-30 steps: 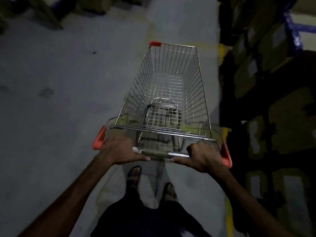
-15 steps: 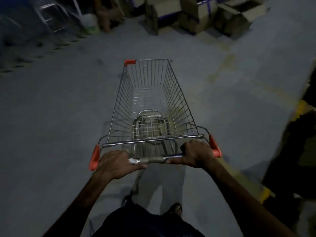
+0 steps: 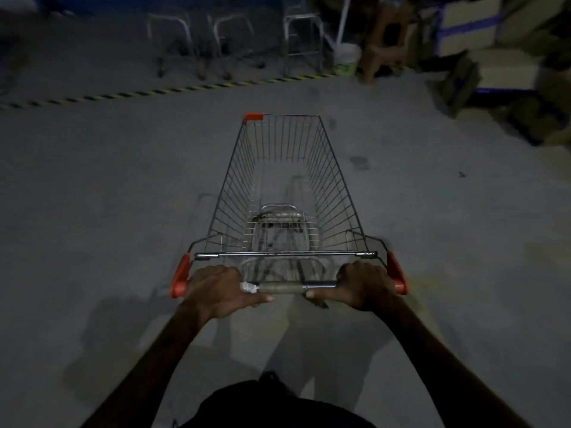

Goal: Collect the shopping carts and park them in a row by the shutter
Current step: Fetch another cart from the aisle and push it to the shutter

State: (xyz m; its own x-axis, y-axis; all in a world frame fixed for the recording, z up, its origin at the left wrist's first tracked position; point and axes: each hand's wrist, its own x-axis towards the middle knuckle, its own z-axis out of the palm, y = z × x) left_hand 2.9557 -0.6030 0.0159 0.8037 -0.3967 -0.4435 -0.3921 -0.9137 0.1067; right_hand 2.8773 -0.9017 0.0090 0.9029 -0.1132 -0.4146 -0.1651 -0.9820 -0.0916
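Wire shopping cart (image 3: pixel 287 193), gripped at its handle by left hand (image 3: pixel 217 290) and right hand (image 3: pixel 360 284), has been swung lengthwise toward parked carts (image 3: pixel 234 41), previously off left.

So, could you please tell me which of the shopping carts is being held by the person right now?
The near cart, whose handle the left hand and right hand grip; the parked carts stand untouched beyond the striped line.
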